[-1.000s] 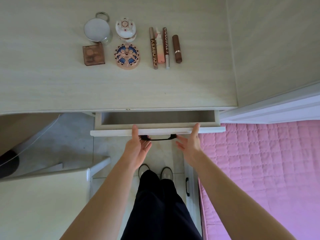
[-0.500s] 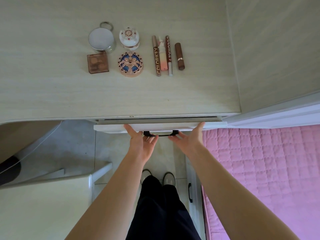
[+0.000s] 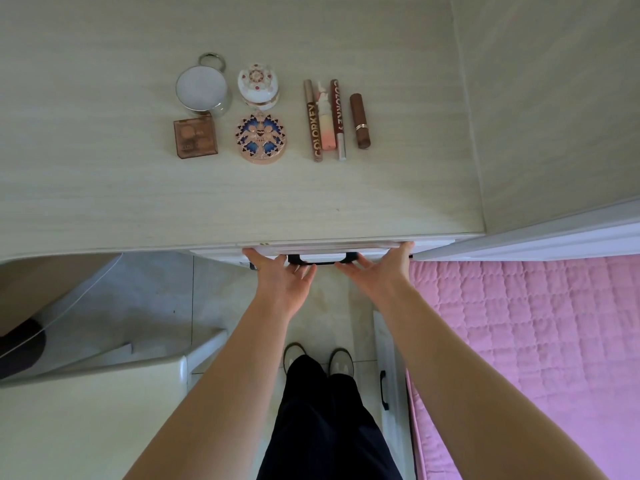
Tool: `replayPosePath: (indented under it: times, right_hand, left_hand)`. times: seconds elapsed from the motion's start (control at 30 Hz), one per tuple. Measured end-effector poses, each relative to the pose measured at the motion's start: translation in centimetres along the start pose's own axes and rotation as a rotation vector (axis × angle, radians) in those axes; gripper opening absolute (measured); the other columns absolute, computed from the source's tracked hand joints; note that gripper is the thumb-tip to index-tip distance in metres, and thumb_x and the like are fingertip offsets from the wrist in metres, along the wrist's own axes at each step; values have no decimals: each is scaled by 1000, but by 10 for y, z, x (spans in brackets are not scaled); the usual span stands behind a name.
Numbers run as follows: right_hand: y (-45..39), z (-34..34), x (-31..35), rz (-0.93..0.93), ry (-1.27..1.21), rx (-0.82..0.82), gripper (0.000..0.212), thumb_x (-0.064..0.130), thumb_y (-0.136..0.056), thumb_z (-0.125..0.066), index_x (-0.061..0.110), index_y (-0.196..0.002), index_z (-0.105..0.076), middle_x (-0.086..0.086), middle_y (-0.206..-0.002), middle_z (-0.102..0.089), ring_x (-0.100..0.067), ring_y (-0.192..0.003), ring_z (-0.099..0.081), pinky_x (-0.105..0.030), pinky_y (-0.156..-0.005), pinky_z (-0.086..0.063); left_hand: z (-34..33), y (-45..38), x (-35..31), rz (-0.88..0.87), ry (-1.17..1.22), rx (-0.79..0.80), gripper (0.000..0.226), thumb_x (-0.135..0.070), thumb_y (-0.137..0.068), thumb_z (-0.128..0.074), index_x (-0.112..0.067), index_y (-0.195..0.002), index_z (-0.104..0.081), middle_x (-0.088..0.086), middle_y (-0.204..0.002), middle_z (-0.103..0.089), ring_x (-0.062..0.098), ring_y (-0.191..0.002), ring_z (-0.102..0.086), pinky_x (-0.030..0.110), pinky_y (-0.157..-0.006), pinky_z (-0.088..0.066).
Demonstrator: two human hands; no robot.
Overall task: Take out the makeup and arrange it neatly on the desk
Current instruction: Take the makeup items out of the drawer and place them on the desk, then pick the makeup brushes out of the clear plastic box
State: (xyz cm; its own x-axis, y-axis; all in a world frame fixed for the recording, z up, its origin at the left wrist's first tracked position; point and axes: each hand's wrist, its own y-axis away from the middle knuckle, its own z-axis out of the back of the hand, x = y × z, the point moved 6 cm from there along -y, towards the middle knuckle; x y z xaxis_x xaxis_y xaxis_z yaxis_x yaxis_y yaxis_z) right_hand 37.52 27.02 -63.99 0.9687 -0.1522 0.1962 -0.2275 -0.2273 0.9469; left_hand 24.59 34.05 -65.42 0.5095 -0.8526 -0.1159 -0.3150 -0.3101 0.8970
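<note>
makeup cluster (image 3: 270,114) crowds the far middle of the desk (image 3: 104,188), wide bare desktop left and in front of it, side panel (image 3: 554,98) walls the right, both flat hands cover the drawer front (image 3: 322,249).
</note>
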Motion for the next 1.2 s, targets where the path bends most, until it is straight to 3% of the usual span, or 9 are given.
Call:
replayPosePath:
  times: [0.1,0.27,0.53,0.73,0.87,0.93,1.0,1.1,1.2]
  right_hand:
    - [0,2,1,-4,1,-4,73,66,-92,-31,30,-151,-10,-25,-145,-35,-48,-131,-38,-64,-105,-31]
    - [-9,16,5,32,108,-4,68,63,-94,-29,32,-152,-11,-19,-147,-38,-44,-133,-39,-54,-106,-35]
    - [19,44,13,181,511,-39,55,42,-101,-33,10,-146,-32,-10,-138,-50,-24,-126,-48,-40,-97,-42]
    - [65,80,10,355,785,-52,49,40,-101,-33,5,-133,-47,-16,-133,-54,-29,-123,-52,-45,-102,-43]
    - [104,108,-5,633,1221,-50,25,36,-100,-31,17,-106,-47,-3,-111,-55,-21,-107,-51,-32,-92,-38]
    - [113,126,-23,683,1407,-50,36,35,-101,-34,12,-126,-47,-5,-125,-51,-20,-122,-46,-30,-98,-34]
    - [126,148,-39,718,1466,-105,50,33,-101,-37,10,-146,-32,-8,-147,-40,-22,-136,-36,-29,-108,-28]
    - [146,184,-60,740,1485,-179,53,29,-101,-38,8,-148,-27,-11,-151,-35,-23,-139,-32,-29,-110,-27]
    - [170,220,-80,734,1498,-278,53,28,-102,-36,7,-149,-24,-9,-151,-33,-21,-140,-28,-28,-112,-25]
  left_hand:
    - [2,3,1,0,-4,-2,92,-78,-85,-25,-11,-147,-33,14,-141,-47,29,-132,-44,44,-114,-32]
    - [12,18,-2,-47,-53,-50,82,-72,-90,-23,-14,-147,-35,16,-152,-31,32,-138,-36,46,-112,-33]
    - [21,50,-5,-102,-367,-40,53,-44,-102,-35,-8,-138,-45,10,-140,-50,31,-127,-48,44,-104,-41]
    - [20,79,5,-98,-604,-15,38,-35,-102,-38,-8,-126,-51,10,-124,-59,30,-119,-54,42,-102,-42]
    - [29,95,24,-139,-985,-6,27,-28,-101,-40,-12,-115,-57,7,-117,-64,24,-104,-61,33,-80,-49]
    - [37,102,35,-201,-1205,30,20,-25,-99,-47,-14,-106,-62,6,-112,-68,19,-95,-65,29,-75,-50]
    - [47,112,49,-256,-1434,132,16,-24,-98,-49,-17,-102,-63,6,-112,-68,17,-94,-65,30,-80,-49]
    - [63,128,76,-310,-1856,331,26,-24,-98,-47,-18,-119,-61,2,-124,-64,16,-112,-60,29,-99,-43]
    - [75,146,101,-404,-2197,495,34,-27,-98,-46,-18,-129,-58,0,-126,-63,15,-116,-58,25,-98,-42]
